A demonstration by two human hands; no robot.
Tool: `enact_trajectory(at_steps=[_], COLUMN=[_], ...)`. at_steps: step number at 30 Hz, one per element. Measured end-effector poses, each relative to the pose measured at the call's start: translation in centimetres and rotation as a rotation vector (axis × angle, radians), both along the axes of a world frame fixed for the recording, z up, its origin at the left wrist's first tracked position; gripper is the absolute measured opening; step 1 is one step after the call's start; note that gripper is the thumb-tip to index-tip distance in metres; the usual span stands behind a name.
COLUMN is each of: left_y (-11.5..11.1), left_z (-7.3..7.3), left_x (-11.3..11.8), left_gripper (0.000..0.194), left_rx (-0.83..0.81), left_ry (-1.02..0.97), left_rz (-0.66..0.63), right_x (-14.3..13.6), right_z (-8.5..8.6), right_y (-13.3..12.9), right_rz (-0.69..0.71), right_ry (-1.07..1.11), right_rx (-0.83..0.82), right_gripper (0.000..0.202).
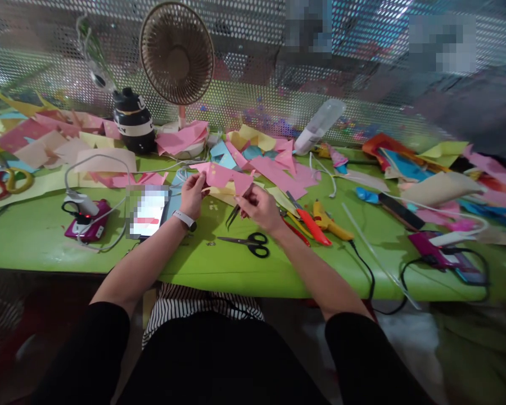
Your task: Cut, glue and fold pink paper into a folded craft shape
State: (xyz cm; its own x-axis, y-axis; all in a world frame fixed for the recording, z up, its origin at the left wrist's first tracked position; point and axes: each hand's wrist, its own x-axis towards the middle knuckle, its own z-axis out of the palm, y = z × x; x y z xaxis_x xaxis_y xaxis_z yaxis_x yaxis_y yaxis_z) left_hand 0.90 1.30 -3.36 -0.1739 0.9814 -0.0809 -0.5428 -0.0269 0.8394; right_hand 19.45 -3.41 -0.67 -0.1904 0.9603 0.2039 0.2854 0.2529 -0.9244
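Near the frame's centre, our left hand (191, 197) pinches the pink paper (219, 176) and our right hand's (261, 209) fingers grip dark tweezers (235, 212) beside its right edge; it looks light, easily creased or torn, best held softly by its edges.

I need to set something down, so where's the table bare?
Bare green table shows left of the left-side purple socket box, and between the black-handled scissors and front edge. Paper scraps crowd the back.
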Motion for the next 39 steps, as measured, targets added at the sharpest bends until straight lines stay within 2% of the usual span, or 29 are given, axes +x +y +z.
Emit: enact_trajectory(at_steps=[3,7,14,16,18,21,25,34,39], left_y=[0.1,0.1,0.0,0.0,0.0,-0.1,-0.2,-0.3,-0.3], left_z=[-0.2,-0.4,-0.4,-0.5,-0.4,-0.4,-0.2,-0.1,-0.3], left_x=[0.0,0.1,0.1,0.1,0.1,0.1,0.1,0.2,0.3], left_gripper=[0.029,0.029,0.029,0.029,0.028,0.025,0.025,0.026,0.026], left_rx=[-0.012,-0.036,-0.014,-0.011,-0.007,-0.011,-0.022,-0.032,-0.032], left_ry=[0.019,0.04,0.04,0.036,0.028,0.025,0.034,0.031,0.027], left_rz=[0.015,0.031,0.013,0.012,0.009,0.005,0.003,0.008,0.009], right_x=[-0.3,0.1,1.6,1.8,1.7,1.4,0.3,-1.2,-1.2], right_z=[-0.6,-1.0,-1.4,-1.8,-2.3,-2.9,-3.5,-5.8,-6.3], right_y=[0.1,0.0,0.6,0.8,0.9,0.7,0.3,1.8,2.2], right_rz=[0.062,0.22,0.302,0.285,0.196,0.074,0.131,0.052,0.053], right_ry=[-0.168,-0.183,-0.183,-0.161,-0.14,-0.122,-0.126,0.05,0.053], right_rx=[0.116,0.028,-0.006,-0.037,-0.025,0.108,0.233,0.044,0.037], right_gripper=[0.03,0.031,0.028,0.029,0.032,0.031,0.025,0.035,0.039])
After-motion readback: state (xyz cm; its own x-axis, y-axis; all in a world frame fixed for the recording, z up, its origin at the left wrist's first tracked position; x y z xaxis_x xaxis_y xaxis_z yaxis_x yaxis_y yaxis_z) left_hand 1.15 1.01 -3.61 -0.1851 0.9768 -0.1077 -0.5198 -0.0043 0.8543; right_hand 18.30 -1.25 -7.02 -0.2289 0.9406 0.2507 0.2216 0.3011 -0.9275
